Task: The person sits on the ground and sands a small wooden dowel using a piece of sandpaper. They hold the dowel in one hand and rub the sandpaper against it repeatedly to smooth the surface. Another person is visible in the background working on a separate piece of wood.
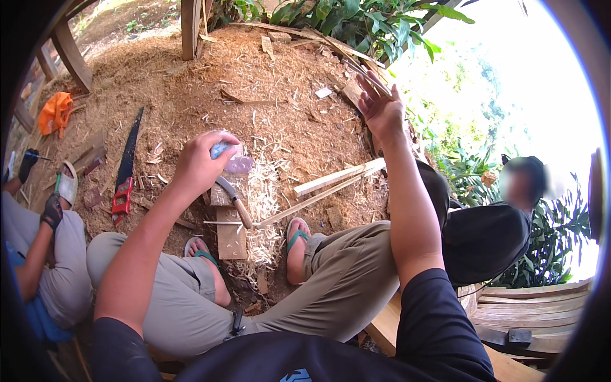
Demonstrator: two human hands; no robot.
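My left hand point(202, 160) is closed round a small light blue thing point(220, 149), mostly hidden by the fingers, just above a flat purple piece point(240, 165). Below it, a curved knife point(242, 213) with a wooden handle rests on a wooden block point(231, 243). One thin pale stick point(219, 223) lies across the block near the handle. My right hand point(383, 113) is raised far out to the right, palm up. A thin stick point(379, 84) shows between its thumb and fingers; its full length cannot be made out.
Pale shavings point(264, 191) surround the block. Long wooden strips point(340, 178) lie right of it. A red-handled handsaw point(125, 172) and an orange bag point(56, 114) are on the left. A gloved person point(48, 248) sits at left, another person point(487, 235) at right.
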